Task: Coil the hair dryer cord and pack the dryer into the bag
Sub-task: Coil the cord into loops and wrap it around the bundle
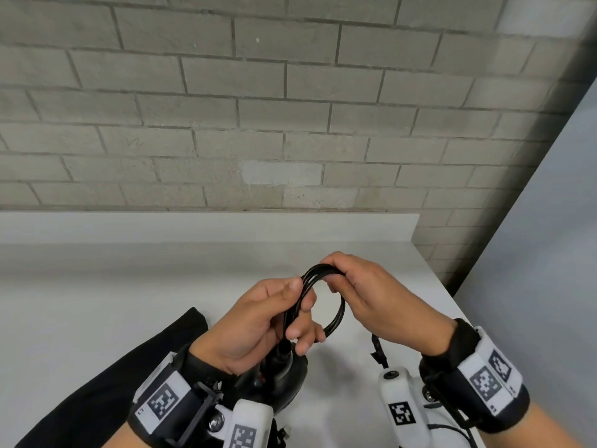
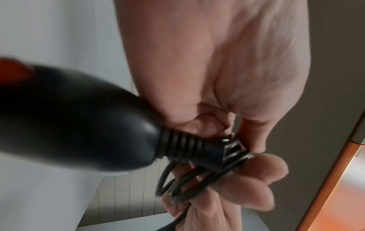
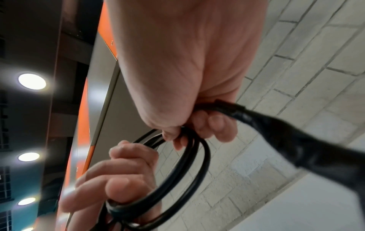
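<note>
Several loops of the black cord (image 1: 336, 313) are held up above the table between both hands. My left hand (image 1: 274, 315) grips the near side of the coil just above the dryer's ribbed cord collar (image 2: 183, 145). My right hand (image 1: 358, 286) pinches the top of the coil (image 3: 189, 157), and a thick black cord end (image 3: 286, 134) sticks out past its fingers. The black hair dryer (image 1: 284, 379) hangs below the left hand, its handle (image 2: 82, 123) filling the left wrist view. The black bag (image 1: 97, 392) lies flat on the table at the lower left.
The white table (image 1: 113, 295) ends at a raised back lip against a grey brick wall (image 1: 290, 108). Its right edge (image 1: 452, 302) runs close to my right hand. White wrist-camera mounts (image 1: 403, 405) sit low in the head view.
</note>
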Demonstrator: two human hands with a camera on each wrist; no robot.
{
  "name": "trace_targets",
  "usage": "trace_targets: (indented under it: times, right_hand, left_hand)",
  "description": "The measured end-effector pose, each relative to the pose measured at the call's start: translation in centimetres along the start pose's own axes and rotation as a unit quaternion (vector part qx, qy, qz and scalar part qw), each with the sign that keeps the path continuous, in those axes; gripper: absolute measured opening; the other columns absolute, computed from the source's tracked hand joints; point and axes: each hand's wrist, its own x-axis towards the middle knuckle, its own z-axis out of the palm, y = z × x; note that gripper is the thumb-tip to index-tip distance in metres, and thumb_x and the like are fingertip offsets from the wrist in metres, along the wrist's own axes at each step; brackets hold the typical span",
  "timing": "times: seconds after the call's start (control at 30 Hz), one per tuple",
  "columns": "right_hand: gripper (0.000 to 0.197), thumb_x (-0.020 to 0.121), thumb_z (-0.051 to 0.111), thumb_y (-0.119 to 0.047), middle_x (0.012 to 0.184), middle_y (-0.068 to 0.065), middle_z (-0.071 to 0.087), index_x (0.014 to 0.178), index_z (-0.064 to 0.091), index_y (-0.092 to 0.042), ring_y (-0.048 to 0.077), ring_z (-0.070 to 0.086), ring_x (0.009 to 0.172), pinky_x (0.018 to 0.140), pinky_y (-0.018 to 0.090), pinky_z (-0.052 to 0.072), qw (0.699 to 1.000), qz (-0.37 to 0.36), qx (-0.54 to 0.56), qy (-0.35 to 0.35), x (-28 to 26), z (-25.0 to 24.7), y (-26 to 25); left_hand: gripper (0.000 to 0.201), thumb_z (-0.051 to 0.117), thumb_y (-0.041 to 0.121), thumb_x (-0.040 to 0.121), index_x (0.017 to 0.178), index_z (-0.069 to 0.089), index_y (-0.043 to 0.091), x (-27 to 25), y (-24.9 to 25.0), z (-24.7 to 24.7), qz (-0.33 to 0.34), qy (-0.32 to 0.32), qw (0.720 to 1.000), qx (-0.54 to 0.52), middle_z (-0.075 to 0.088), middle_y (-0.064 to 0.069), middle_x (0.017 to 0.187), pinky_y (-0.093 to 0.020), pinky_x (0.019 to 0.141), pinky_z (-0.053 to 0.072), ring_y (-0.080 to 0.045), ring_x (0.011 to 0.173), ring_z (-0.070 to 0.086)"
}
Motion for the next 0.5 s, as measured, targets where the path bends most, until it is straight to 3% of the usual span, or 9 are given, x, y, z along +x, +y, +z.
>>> trace_targets:
  times: [0.17,0.2,0.27,0.33,0.43,0.5]
  right_hand:
    - [0.015,0.101,0.041,-0.028,0.089,-0.013,0.054,0.107,0.053,-0.022,0.009,0.051,0.077,0.069,0.018,0.040,0.999,0.012,0.018,0.031,-0.1,1.0,0.2]
    - [0.019,0.099,0.044,-0.035,0.099,-0.014,0.055,0.114,0.052,-0.025,0.008,0.053,0.078,0.068,0.014,0.039,0.998,0.028,0.027,0.040,-0.3,1.1,0.4]
    - [0.046,0.092,0.046,-0.055,0.119,-0.020,0.047,0.132,0.039,-0.034,0.007,0.057,0.081,0.069,0.013,0.042,0.995,0.076,0.046,0.038,-1.0,1.0,0.8]
    - [0.061,0.085,0.041,-0.069,0.126,-0.025,0.045,0.138,0.031,-0.040,0.003,0.060,0.092,0.076,0.017,0.047,0.988,0.123,0.086,0.039,-2.4,0.8,1.4]
    - [0.061,0.079,0.040,-0.077,0.120,-0.020,0.057,0.129,0.037,-0.042,0.001,0.063,0.097,0.082,0.019,0.048,0.978,0.173,0.109,0.039,-5.3,0.9,2.5]
    - [0.066,0.069,0.041,-0.085,0.107,-0.015,0.066,0.119,0.041,-0.042,0.000,0.063,0.092,0.081,0.018,0.049,0.974,0.202,0.094,-0.038,-7.5,1.7,3.0]
  left_hand:
    - [0.033,0.069,0.044,0.088,0.079,0.058,0.014,0.1,-0.4,0.3,0.012,0.007,1.000,-0.015,0.036,0.006,0.053,-0.034,0.064,0.051,-0.011,0.045,0.038]
    - [0.033,0.069,0.044,0.087,0.078,0.058,0.015,0.1,-0.4,0.4,0.015,0.019,1.000,-0.017,0.034,0.006,0.053,-0.033,0.063,0.050,-0.011,0.045,0.036]
    - [0.033,0.070,0.045,0.086,0.078,0.058,0.015,0.1,-0.4,0.4,0.022,0.044,0.998,-0.026,0.032,0.006,0.054,-0.032,0.061,0.050,-0.011,0.045,0.035]
    - [0.034,0.073,0.045,0.083,0.077,0.059,0.014,0.0,-0.3,0.1,0.031,0.073,0.996,-0.040,0.031,0.005,0.054,-0.032,0.061,0.050,-0.011,0.045,0.034]
    - [0.035,0.075,0.045,0.081,0.077,0.059,0.014,-0.2,0.0,-0.4,0.052,0.115,0.990,-0.059,0.031,0.005,0.053,-0.031,0.060,0.050,-0.011,0.045,0.034]
    - [0.033,0.070,0.042,0.086,0.079,0.057,0.012,-0.3,0.3,-0.6,0.061,0.148,0.985,-0.069,0.031,0.005,0.053,-0.031,0.060,0.051,-0.011,0.044,0.034]
